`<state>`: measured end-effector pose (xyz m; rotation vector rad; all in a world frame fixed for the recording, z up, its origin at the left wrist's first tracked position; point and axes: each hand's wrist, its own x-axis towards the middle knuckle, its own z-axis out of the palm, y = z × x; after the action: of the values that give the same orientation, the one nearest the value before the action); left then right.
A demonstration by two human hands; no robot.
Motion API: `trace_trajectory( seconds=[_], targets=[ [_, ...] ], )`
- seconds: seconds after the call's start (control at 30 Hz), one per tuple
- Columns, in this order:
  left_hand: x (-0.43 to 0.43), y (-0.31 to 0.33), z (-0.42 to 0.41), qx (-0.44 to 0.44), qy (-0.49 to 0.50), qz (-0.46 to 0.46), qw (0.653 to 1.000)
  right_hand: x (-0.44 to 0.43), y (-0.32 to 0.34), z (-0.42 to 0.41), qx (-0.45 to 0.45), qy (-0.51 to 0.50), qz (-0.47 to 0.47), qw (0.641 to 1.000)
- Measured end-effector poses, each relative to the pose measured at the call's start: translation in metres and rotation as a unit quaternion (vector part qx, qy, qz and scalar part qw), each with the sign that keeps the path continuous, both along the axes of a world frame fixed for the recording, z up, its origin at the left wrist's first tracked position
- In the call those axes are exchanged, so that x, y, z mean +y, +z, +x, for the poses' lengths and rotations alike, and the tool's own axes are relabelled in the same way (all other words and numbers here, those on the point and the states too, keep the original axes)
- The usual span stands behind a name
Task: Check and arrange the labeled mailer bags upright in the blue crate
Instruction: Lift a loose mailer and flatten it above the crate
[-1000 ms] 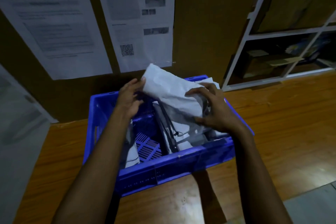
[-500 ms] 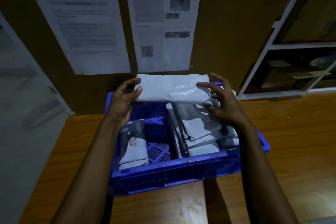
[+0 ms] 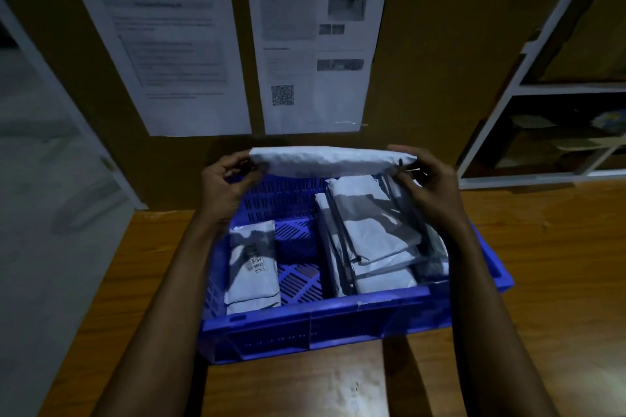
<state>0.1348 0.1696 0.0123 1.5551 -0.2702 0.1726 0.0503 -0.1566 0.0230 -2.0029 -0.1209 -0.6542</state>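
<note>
I see my left hand (image 3: pixel 226 187) and right hand (image 3: pixel 427 187) each pinching an end of a white mailer bag (image 3: pixel 327 162), held level over the blue crate's (image 3: pixel 321 322) far edge, more bags (image 3: pixel 367 240) leaning inside, crate on wooden table (image 3: pixel 542 281).

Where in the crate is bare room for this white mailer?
Bare slatted floor down the middle of the blue plastic crate, between the labelled white mailer bag at left and the leaning stack of grey-white mailer bags. The right half is crowded.
</note>
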Motion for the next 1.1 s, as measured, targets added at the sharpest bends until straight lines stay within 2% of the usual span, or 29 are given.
trace_trajectory(
  seconds=[0.1, 0.27, 0.5, 0.6, 0.83, 0.93, 1.1],
  targets=[
    [-0.003, 0.005, -0.001, 0.003, 0.015, -0.006, 1.000, -0.002, -0.001, 0.002, 0.010, -0.031, 0.026, 0.999],
    [-0.005, 0.005, -0.005, 0.062, -0.028, -0.052, 0.996, 0.008, 0.009, -0.003, 0.027, 0.005, 0.100, 0.995],
    [-0.012, 0.006, -0.010, 0.116, 0.010, -0.068, 0.991, 0.018, 0.007, 0.002, 0.093, -0.015, 0.191, 0.977],
    [-0.008, 0.007, -0.007, 0.150, 0.021, -0.046, 0.987, 0.018, 0.003, 0.004, 0.127, -0.014, 0.151, 0.980],
    [-0.005, 0.005, -0.006, 0.199, 0.017, -0.045, 0.979, 0.027, 0.011, 0.003, 0.207, 0.079, 0.053, 0.974],
    [-0.006, 0.007, -0.007, 0.206, 0.004, -0.037, 0.978, 0.033, 0.018, 0.007, 0.271, 0.134, 0.022, 0.953],
    [-0.007, 0.015, -0.004, 0.193, -0.018, 0.006, 0.981, 0.053, 0.038, 0.012, 0.380, 0.220, -0.022, 0.898]
  ],
)
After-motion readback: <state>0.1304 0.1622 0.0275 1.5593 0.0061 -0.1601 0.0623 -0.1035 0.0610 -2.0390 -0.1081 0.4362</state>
